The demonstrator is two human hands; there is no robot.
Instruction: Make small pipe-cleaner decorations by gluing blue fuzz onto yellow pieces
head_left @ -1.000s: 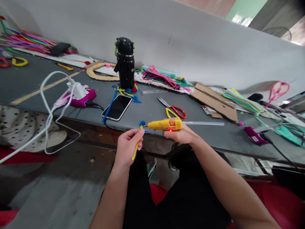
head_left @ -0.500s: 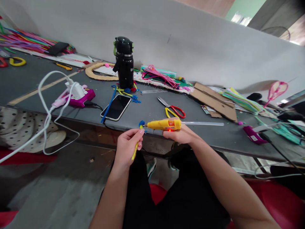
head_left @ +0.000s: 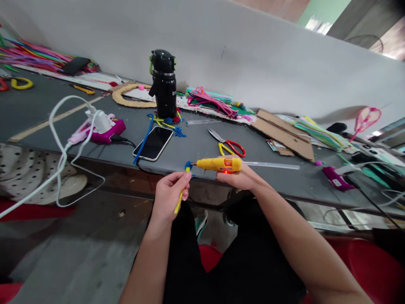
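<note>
Pinched in my left hand (head_left: 171,191) is a yellow pipe cleaner (head_left: 179,202), its lower end sticking out below the fingers. At its top sits a small curled blue piece (head_left: 188,164). My right hand (head_left: 236,177) is wrapped round a yellow glue gun (head_left: 217,165) with a red light lit. The gun's nozzle points left and is at the blue piece; whether they touch is hard to tell. A clear glue stick (head_left: 272,165) juts from the gun's rear.
Scissors (head_left: 226,142), a phone (head_left: 155,143) with a blue pipe cleaner across it, and a black bottle (head_left: 165,84) stand or lie beyond my hands. Purple power sockets (head_left: 109,131) with white cables are left; cardboard (head_left: 281,133) is right.
The glue gun's nozzle has shifted slightly up, from the yellow part below to the blue piece. Both hands keep their grip and nearly the same place.
</note>
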